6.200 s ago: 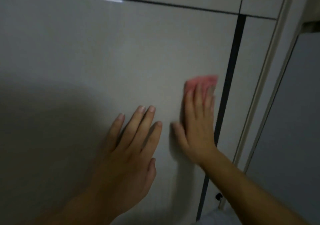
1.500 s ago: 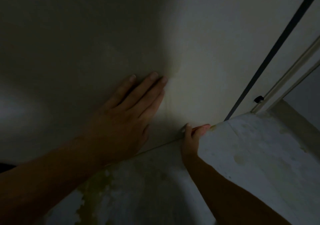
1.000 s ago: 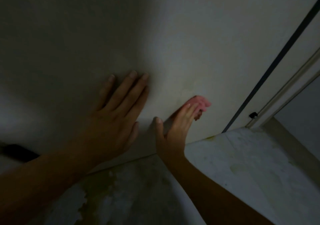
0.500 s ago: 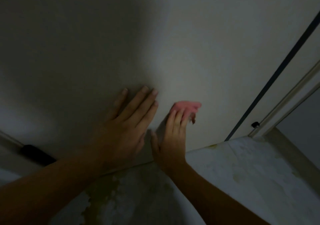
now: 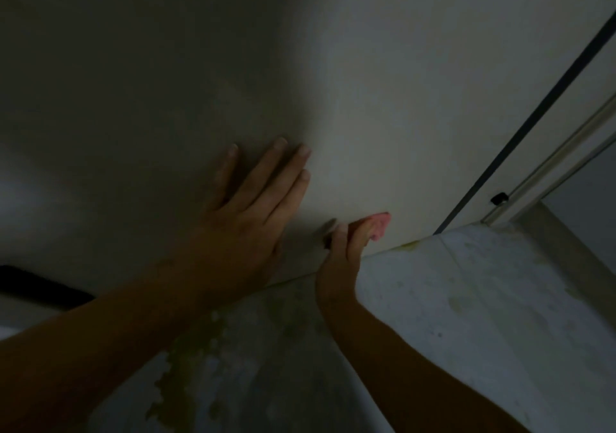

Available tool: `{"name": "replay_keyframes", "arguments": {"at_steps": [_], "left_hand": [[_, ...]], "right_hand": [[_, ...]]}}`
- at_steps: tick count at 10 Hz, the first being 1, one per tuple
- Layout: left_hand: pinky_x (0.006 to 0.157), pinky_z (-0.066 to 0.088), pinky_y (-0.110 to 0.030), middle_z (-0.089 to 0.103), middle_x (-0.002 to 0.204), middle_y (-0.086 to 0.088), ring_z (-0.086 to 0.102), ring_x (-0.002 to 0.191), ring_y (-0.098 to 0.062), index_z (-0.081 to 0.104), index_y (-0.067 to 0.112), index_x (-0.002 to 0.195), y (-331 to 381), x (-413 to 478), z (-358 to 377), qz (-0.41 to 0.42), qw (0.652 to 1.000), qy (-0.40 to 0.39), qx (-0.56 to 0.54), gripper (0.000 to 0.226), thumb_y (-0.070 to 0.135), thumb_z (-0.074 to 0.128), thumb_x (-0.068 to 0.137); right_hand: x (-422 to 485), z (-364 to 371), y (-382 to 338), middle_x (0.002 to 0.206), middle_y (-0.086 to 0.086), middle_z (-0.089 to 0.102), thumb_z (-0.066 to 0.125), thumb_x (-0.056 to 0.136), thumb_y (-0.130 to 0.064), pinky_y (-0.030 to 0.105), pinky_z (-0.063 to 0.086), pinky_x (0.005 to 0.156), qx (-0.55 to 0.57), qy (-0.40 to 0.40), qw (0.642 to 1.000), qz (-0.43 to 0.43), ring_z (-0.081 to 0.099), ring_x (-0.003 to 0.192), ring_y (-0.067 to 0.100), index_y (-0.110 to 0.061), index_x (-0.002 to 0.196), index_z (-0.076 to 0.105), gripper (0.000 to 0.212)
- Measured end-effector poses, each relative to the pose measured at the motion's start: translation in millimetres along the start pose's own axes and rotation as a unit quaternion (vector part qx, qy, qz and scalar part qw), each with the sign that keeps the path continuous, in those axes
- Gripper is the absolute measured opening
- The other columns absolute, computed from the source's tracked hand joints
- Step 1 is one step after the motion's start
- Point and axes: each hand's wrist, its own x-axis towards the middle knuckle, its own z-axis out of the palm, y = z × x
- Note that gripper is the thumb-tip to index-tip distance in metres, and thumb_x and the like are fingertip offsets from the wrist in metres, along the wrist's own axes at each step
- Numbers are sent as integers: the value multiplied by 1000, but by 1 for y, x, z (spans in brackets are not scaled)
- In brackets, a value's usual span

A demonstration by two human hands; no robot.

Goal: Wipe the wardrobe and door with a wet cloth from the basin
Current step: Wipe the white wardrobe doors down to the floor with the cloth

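The pale wardrobe panel (image 5: 366, 99) fills the upper view, dim on its left side. My left hand (image 5: 246, 219) lies flat on it, fingers straight and spread upward. To its right my right hand (image 5: 343, 256) presses a pink cloth (image 5: 380, 227) against the panel just above its bottom edge. Only the cloth's tip shows beyond the fingertips. No basin is in view.
A stained, mottled floor (image 5: 466, 299) meets the panel's bottom edge. A dark vertical gap (image 5: 533, 115) splits the panels at right, beside a pale frame rail (image 5: 560, 159) with a small black stopper (image 5: 499, 198). A dark strip (image 5: 40, 286) sits low at the left.
My right hand has slid the cloth down and to the right, back to the panel's bottom edge. My left hand stays flat on the panel. The view has tilted slightly.
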Motion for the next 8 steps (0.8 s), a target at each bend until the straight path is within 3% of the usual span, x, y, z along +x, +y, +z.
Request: {"name": "replay_keyframes", "arguments": {"at_steps": [1,2,3,4,5,6,7,8], "left_hand": [[123,-6,-60,17,169,-11,4,158,-30,35,8,156,4,1,7,-2,1000,1,7,86,27,64,78],[123,-8,-59,17,169,-9,-2,158,-27,34,9,157,6,1,9,-12,1000,12,3,82,24,62,81],[122,-9,-59,17,169,-10,-5,158,-27,32,9,158,6,1,9,-11,1000,1,-4,79,25,58,85],[123,-9,-58,17,169,-9,-4,158,-27,31,11,159,5,0,10,-12,1000,-3,-9,79,26,55,85],[123,-8,-56,16,170,-7,-2,158,-25,31,12,159,1,0,10,-2,1000,0,-4,81,26,57,84],[124,-7,-54,14,170,-6,-1,158,-24,31,12,159,-2,0,8,5,1000,0,-4,83,27,60,82],[124,-5,-55,15,170,-6,3,158,-25,31,10,158,-2,-2,4,4,1000,0,-15,80,27,56,84],[125,-3,-56,16,170,-7,6,158,-27,32,8,158,-1,-2,3,6,1000,2,-8,79,27,53,84]], "right_hand": [[-12,-5,17,162,-27,9,37,108,-44,8,22,116,2,-34,999,17,16,152,11,-39,158,-10,69],[-11,-3,47,167,-20,0,43,98,-59,32,16,126,-37,-10,996,76,5,155,12,-54,151,-18,81],[9,4,59,171,3,4,45,98,-59,54,16,126,-74,22,983,167,9,156,28,-38,158,-17,89],[11,-2,61,164,15,26,41,101,-59,57,28,121,-24,35,987,155,33,147,37,-35,161,-5,80],[11,1,106,168,2,21,31,77,-96,60,27,120,-71,35,981,176,27,152,30,-50,157,-8,100],[15,4,76,163,20,25,36,98,-68,61,34,116,23,28,978,205,38,140,45,-25,161,2,84],[34,0,52,151,32,38,37,107,-24,55,45,104,85,87,971,208,55,118,49,-2,156,21,55],[52,-2,29,156,22,39,47,92,-60,52,41,112,118,143,952,241,52,122,34,-31,161,10,84]]}}
